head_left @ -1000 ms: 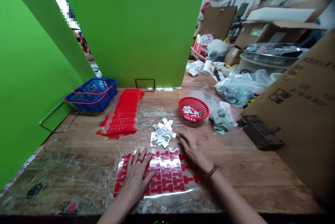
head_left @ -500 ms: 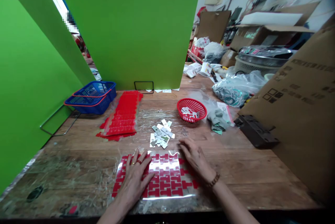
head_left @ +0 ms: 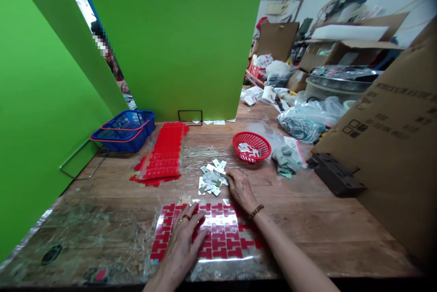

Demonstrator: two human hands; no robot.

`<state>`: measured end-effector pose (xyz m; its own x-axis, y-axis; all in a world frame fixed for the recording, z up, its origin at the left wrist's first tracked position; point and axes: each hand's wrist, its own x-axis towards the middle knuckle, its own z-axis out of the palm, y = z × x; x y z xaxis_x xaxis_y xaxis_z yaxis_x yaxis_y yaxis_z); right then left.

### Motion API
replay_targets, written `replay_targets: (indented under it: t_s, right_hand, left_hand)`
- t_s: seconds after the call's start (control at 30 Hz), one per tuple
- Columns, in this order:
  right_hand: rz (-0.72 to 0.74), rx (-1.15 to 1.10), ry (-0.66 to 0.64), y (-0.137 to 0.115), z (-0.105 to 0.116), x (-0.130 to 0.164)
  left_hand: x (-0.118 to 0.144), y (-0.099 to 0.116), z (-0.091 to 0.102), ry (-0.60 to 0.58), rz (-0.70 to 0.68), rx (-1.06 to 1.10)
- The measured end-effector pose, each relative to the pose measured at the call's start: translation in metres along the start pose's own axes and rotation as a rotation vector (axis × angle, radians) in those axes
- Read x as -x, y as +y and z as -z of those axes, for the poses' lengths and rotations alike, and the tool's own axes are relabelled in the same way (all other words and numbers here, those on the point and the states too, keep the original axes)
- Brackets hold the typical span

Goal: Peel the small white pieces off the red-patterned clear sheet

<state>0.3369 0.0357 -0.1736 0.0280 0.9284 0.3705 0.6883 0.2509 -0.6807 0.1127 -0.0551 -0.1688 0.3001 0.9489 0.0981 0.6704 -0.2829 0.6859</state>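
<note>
Left hand (head_left: 186, 243) flat, fingers spread, pressing floppy red sticker sheet (head_left: 218, 233); right hand (head_left: 241, 186) fingers maybe pinching light small tags (head_left: 212, 177), take by edges

On the surface (head_left: 341, 233), the sticker sheet (head_left: 218, 237) lies nearest — the small tags (head_left: 212, 176) just behind it, a round basket (head_left: 251, 146) farther right, stacked sheets (head_left: 161, 155) and a rectangular basket (head_left: 123, 131) far left.

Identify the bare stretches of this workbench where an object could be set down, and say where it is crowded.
Bare wood shows between the right hand and the black block, and on the table nearer than that block. Another strip lies between the red sheet stack and the left hand. Around the red basket and small tags it is crowded.
</note>
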Motion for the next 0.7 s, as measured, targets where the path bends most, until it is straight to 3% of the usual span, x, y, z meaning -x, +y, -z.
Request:
replay_targets:
  t_s: [0.13,0.3,0.4,0.47,0.57,0.7]
  right_hand:
    - [-0.073,-0.085,-0.002,-0.003,0.018,0.012]
    - [-0.136,-0.242,-0.179,-0.03,0.038,0.049]
    - [-0.256,-0.452,-0.318,-0.048,0.037,0.075]
    - [-0.311,-0.527,-0.339,-0.051,0.033,0.088]
    - [-0.355,-0.513,-0.248,-0.043,0.029,0.096]
    - [-0.345,-0.295,-0.052,-0.023,0.032,0.09]
  left_hand:
    - [-0.006,0.009,0.003,0.033,0.149,0.246]
    - [-0.018,0.026,0.003,0.0,0.328,0.653]
    - [-0.02,0.032,-0.006,-0.124,0.37,0.825]
    - [-0.019,0.032,-0.014,-0.216,0.422,0.879]
    - [-0.019,0.029,-0.022,-0.221,0.503,0.908]
    - [-0.029,0.023,-0.02,-0.145,0.514,0.975]
